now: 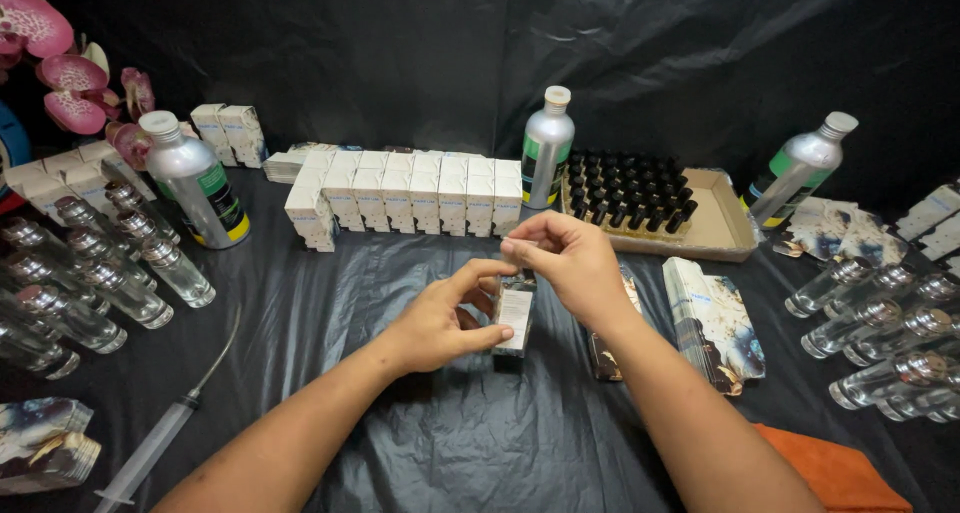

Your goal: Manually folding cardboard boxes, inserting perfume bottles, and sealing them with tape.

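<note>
Black plastic sheet point(480, 443) covers the table; row of white cartons point(410, 201) at back, clear glass bottles point(100, 283) both sides. Centre: small carton point(516, 318) upright on sheet, gripped by left hand point(440, 323); right hand point(565, 263) pinches its top flap. Step looks like closing the box; next needs the flap tucked in w/ carton held steady.

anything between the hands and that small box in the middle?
Nothing visible. The left hand already grips the small box upright on the black sheet, and the right hand pinches at its top. Stacked flat cartons lie apart to the right.
</note>
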